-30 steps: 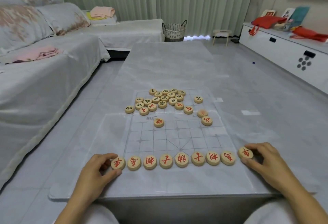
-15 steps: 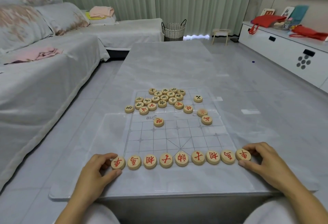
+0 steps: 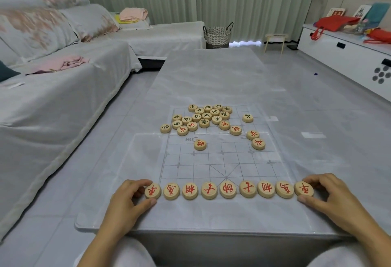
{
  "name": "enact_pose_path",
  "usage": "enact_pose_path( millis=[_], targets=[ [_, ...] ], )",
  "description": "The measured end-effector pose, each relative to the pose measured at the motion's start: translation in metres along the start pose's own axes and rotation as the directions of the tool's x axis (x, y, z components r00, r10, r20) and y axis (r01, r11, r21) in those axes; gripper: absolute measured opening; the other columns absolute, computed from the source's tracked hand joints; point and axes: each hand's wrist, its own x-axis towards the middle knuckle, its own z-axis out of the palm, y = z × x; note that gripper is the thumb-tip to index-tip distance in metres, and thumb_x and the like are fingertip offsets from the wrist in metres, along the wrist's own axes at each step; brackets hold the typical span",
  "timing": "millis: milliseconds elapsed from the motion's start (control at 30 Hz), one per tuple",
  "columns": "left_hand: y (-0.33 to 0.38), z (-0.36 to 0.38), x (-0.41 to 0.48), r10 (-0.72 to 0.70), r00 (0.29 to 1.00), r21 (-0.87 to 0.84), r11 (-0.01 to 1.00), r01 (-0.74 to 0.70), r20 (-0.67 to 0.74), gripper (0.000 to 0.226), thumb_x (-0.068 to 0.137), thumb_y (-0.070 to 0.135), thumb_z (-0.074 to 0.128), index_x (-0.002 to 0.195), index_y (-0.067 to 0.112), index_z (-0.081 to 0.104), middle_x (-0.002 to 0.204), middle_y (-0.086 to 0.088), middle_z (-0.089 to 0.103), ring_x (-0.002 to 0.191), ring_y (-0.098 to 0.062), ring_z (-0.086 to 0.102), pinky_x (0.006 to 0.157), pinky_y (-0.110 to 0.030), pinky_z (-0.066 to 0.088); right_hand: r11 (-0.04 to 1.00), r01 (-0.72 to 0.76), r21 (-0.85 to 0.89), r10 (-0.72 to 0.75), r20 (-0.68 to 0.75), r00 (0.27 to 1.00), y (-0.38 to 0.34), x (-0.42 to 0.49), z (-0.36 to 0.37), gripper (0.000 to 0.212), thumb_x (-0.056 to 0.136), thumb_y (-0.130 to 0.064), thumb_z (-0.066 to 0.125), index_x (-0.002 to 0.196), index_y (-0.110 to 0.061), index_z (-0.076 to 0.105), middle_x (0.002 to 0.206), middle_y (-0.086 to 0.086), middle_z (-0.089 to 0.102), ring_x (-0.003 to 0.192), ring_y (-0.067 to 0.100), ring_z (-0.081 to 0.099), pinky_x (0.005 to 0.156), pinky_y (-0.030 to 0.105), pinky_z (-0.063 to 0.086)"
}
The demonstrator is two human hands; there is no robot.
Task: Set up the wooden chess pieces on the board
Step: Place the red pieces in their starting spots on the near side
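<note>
A thin clear board (image 3: 222,160) with a printed grid lies on the grey table. Along its near edge runs a row of several round wooden pieces with red characters. My left hand (image 3: 129,196) pinches the leftmost piece (image 3: 152,190) between thumb and fingers. My right hand (image 3: 325,194) pinches the rightmost piece (image 3: 303,188) the same way. A loose heap of pieces (image 3: 208,116) with green and red characters sits at the far half of the board. A few stray red pieces (image 3: 200,144) (image 3: 258,144) lie nearer the middle.
A covered grey sofa (image 3: 53,97) runs along the left with pink cloths on it. A wicker basket (image 3: 218,33) and a small stool (image 3: 275,40) stand beyond the table's far end. A white cabinet (image 3: 349,55) with red bags lines the right.
My right hand has slid the rightmost piece left until it closes up against the row. My left hand has stayed on the leftmost piece.
</note>
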Motion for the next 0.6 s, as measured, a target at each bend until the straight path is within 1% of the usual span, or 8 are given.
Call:
enact_pose_path(
  millis=[133, 267, 334, 400, 467, 500, 567, 601],
  targets=[
    [0.0002, 0.0001, -0.0003, -0.009, 1.000, 0.003, 1.000, 0.009, 0.006, 0.039, 0.071, 0.015, 0.077, 0.100, 0.032, 0.058, 0.092, 0.009, 0.054, 0.084, -0.007, 0.053, 0.070, -0.013, 0.038, 1.000, -0.001, 0.013, 0.000, 0.021, 1.000, 0.0045, -0.0013, -0.0011, 0.072, 0.037, -0.093, 0.046, 0.087, -0.042, 0.052, 0.094, -0.017, 0.051, 0.091, 0.007, 0.050, 0.078, 0.029, 0.043],
    [-0.0004, -0.0005, -0.0004, -0.015, 1.000, 0.005, 1.000, 0.015, 0.017, 0.038, 0.070, 0.017, 0.078, 0.098, 0.034, 0.058, 0.093, 0.010, 0.055, 0.084, -0.007, 0.054, 0.070, -0.014, 0.038, 1.000, -0.016, 0.009, 0.016, 0.032, 0.999, 0.0008, -0.0020, 0.0001, 0.037, 0.063, -0.039, 0.078, 0.092, -0.032, 0.056, 0.098, -0.007, 0.054, 0.096, 0.019, 0.052, 0.081, 0.031, 0.044],
    [0.0002, -0.0008, -0.0006, -0.012, 1.000, -0.005, 1.000, 0.012, 0.018, 0.040, 0.069, 0.017, 0.079, 0.093, 0.040, 0.056, 0.093, 0.010, 0.055, 0.085, -0.006, 0.054, 0.070, -0.013, 0.038, 1.000, -0.021, -0.004, 0.021, 0.035, 0.999, 0.0001, -0.0022, -0.0005, 0.036, 0.064, -0.033, 0.080, 0.092, -0.031, 0.056, 0.097, -0.009, 0.054, 0.097, 0.020, 0.052, 0.081, 0.031, 0.044],
    [0.0007, -0.0011, -0.0007, -0.008, 1.000, -0.015, 1.000, 0.008, 0.017, 0.044, 0.069, 0.016, 0.079, 0.090, 0.044, 0.053, 0.093, 0.011, 0.055, 0.085, -0.005, 0.054, 0.071, -0.012, 0.038, 1.000, -0.016, -0.014, 0.017, 0.029, 0.999, -0.0034, -0.0042, -0.0027, 0.044, 0.056, -0.055, 0.079, 0.088, -0.036, 0.055, 0.095, -0.011, 0.054, 0.095, 0.018, 0.053, 0.079, 0.030, 0.044],
    [0.0011, -0.0010, -0.0009, -0.011, 1.000, -0.017, 1.000, 0.011, 0.014, 0.045, 0.068, 0.015, 0.080, 0.091, 0.043, 0.054, 0.093, 0.010, 0.055, 0.085, -0.004, 0.054, 0.071, -0.012, 0.038, 0.999, -0.040, -0.003, 0.040, 0.033, 0.999, -0.0013, -0.0041, -0.0032, 0.070, 0.036, -0.088, 0.057, 0.088, -0.040, 0.054, 0.095, -0.014, 0.053, 0.092, 0.010, 0.051, 0.078, 0.028, 0.044],
    [0.0009, -0.0009, -0.0011, -0.015, 1.000, -0.017, 1.000, 0.015, 0.012, 0.045, 0.067, 0.015, 0.080, 0.094, 0.041, 0.054, 0.093, 0.010, 0.055, 0.085, -0.005, 0.053, 0.071, -0.013, 0.038, 0.999, -0.046, 0.009, 0.045, 0.039, 0.998, 0.0028, -0.0038, -0.0030, 0.079, 0.032, -0.095, 0.046, 0.088, -0.041, 0.054, 0.095, -0.015, 0.053, 0.092, 0.007, 0.050, 0.078, 0.027, 0.044],
    [0.0004, -0.0007, -0.0018, -0.023, 1.000, -0.023, 0.999, 0.023, 0.009, 0.048, 0.066, 0.016, 0.081, 0.101, 0.036, 0.055, 0.092, 0.010, 0.054, 0.085, -0.005, 0.053, 0.071, -0.014, 0.038, 0.998, -0.052, 0.044, 0.050, 0.038, 0.998, 0.0048, -0.0043, -0.0034, 0.074, 0.035, -0.094, 0.047, 0.086, -0.042, 0.056, 0.097, -0.015, 0.054, 0.094, 0.006, 0.051, 0.079, 0.020, 0.043],
    [0.0005, -0.0005, -0.0021, -0.026, 1.000, -0.025, 0.999, 0.026, 0.009, 0.050, 0.065, 0.016, 0.081, 0.102, 0.035, 0.054, 0.092, 0.010, 0.054, 0.085, -0.006, 0.053, 0.071, -0.014, 0.038, 0.995, -0.055, 0.083, 0.053, 0.030, 0.998, 0.0028, -0.0053, -0.0041, 0.060, 0.045, -0.087, 0.055, 0.085, -0.044, 0.058, 0.097, -0.015, 0.055, 0.094, 0.007, 0.053, 0.079, 0.015, 0.043]
  ],
)
